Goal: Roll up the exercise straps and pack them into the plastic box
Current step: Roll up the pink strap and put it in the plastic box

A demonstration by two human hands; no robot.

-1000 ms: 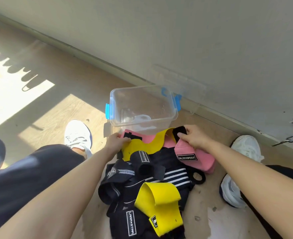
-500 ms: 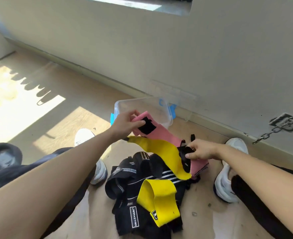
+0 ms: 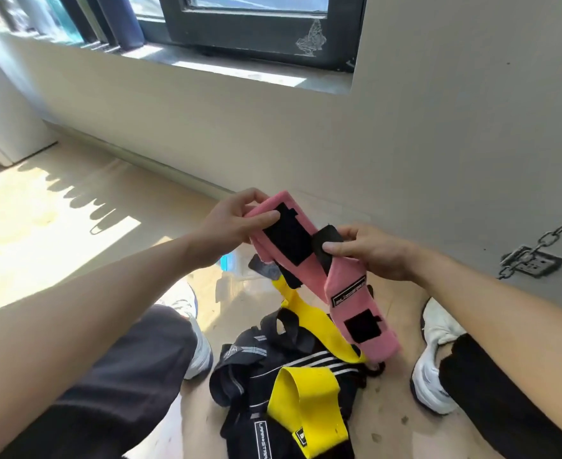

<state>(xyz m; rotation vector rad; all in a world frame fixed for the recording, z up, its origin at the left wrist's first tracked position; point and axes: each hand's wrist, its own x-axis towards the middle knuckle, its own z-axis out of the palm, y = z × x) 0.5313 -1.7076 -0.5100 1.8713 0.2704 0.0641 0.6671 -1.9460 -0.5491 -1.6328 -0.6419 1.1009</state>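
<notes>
Head view: near centre, the left hand (image 3: 236, 223) pinches the pink strap's (image 3: 339, 270) top end at eleven o'clock. The right hand (image 3: 375, 253) pinches its black tab at one. The tail hangs over the strap pile (image 3: 256, 366) at six, and the plastic box (image 3: 236, 276) peeks out beneath the hands. Rolling looks about to start and calls for tight winding from one end. Half a second ago the strap lay lower, at the box rim.

Pale plaster wall (image 3: 438, 127) ahead, dark-framed window (image 3: 256, 28) high above grey sill (image 3: 240, 66). Light wood-look floor (image 3: 74, 180), bright sun patch (image 3: 41, 260) at left, edged with scalloped shadows. White unit (image 3: 5, 134) far left, perhaps cabinet. Metal chain (image 3: 557, 230) at right, hooked to metal plate (image 3: 531, 265).
</notes>
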